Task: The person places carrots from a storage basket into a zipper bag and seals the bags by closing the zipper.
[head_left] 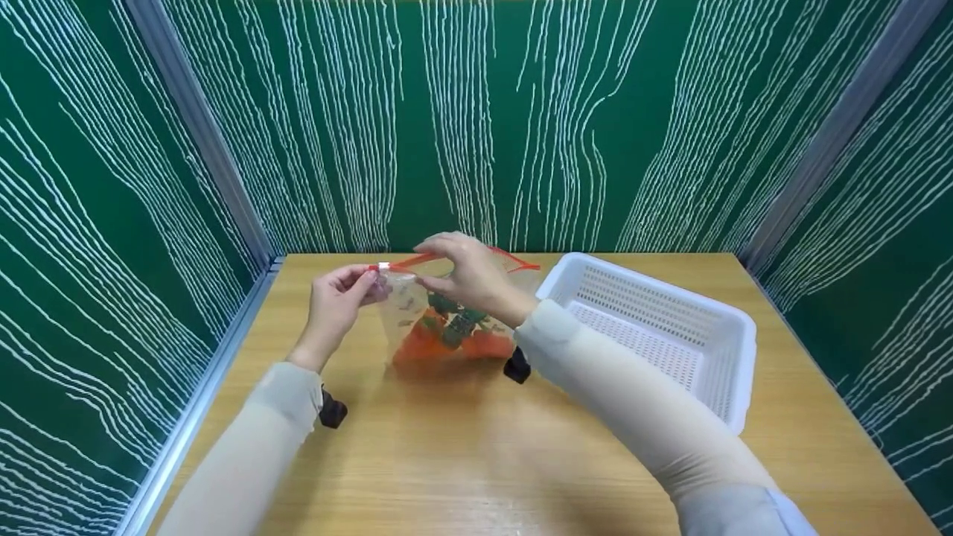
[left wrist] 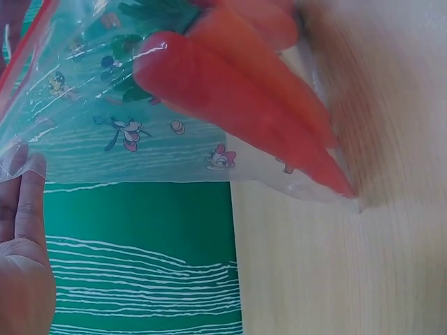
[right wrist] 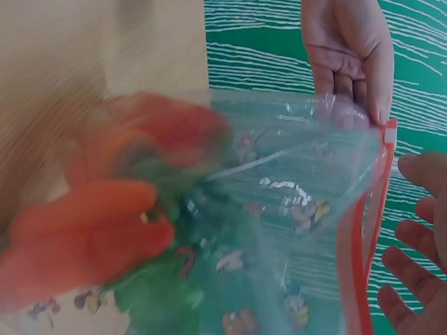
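Note:
A clear slider zip bag [head_left: 402, 309] with a red zip edge and small cartoon prints stands upright on the table. Several orange-red carrots [left wrist: 237, 105] with green tops [right wrist: 202, 216] lie inside it, tips toward the bottom corners. At the bag's left top corner, my left hand [head_left: 335, 301] pinches the plastic just under the white slider [head_left: 383, 266]. My right hand [head_left: 476, 275] is over the bag's mouth, its fingers spread and loosely bent along the red edge. In the right wrist view the mouth gapes slightly, and those fingertips are right beside it.
A white perforated plastic basket [head_left: 733, 320] stands on the wooden table [head_left: 461, 461] to the right, partly behind my right forearm. Green panels with white wavy lines [head_left: 461, 112] enclose the back and both sides, framed by metal posts [head_left: 208, 134].

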Demonstrator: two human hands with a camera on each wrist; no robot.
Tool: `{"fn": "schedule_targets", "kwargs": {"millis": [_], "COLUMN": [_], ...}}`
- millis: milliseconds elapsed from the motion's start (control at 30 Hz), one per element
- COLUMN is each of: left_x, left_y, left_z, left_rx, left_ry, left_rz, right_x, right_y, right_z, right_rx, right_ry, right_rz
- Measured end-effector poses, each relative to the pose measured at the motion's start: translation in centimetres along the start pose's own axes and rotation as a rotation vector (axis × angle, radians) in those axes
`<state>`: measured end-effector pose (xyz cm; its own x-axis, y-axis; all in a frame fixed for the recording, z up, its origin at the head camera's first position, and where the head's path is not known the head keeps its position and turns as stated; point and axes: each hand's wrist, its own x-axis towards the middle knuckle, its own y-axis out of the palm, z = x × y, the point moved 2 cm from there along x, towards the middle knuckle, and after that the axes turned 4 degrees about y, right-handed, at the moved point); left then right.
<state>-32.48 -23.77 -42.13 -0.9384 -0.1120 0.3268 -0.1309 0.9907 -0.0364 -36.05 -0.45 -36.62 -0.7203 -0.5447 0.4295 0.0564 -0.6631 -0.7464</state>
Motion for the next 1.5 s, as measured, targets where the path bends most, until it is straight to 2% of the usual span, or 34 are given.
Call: {"fn": "schedule_targets", "kwargs": {"millis": [167,500,767,933,1300,1500], "left_x": [-0.2,-0.6,-0.6,-0.8,-0.6,-0.7], "left_y": [0.3,0.7,0.7,0.6,0.7,0.6], "left_z": [-0.1,-0.4,-0.2,-0.6,-1.2,-1.3], "left_rx": [-0.068,-0.052,-0.034,0.03,0.156,0.229], "left_ry": [0.043,0.026,0.027,0.051,0.172,0.203], "left_rz": [0.009,-0.009,-0.004,-0.005,0.045,0.032], "right_x": [1.0,1.9,2.1,2.0,2.0,2.0], "right_y": [1.0,2.3,2.9,3.0,3.2,3.1], "right_z": [0.6,1.4,1.4,1.4,1.4,1.5], "right_rx": [0.014,0.03,0.122,0.147,0.109,0.092], "right_ry": [-0.034,0.033,0.047,0.061,0.002,-0.015], "right_rz": [0.002,0.045,0.086,0.105,0.132,0.131]}}
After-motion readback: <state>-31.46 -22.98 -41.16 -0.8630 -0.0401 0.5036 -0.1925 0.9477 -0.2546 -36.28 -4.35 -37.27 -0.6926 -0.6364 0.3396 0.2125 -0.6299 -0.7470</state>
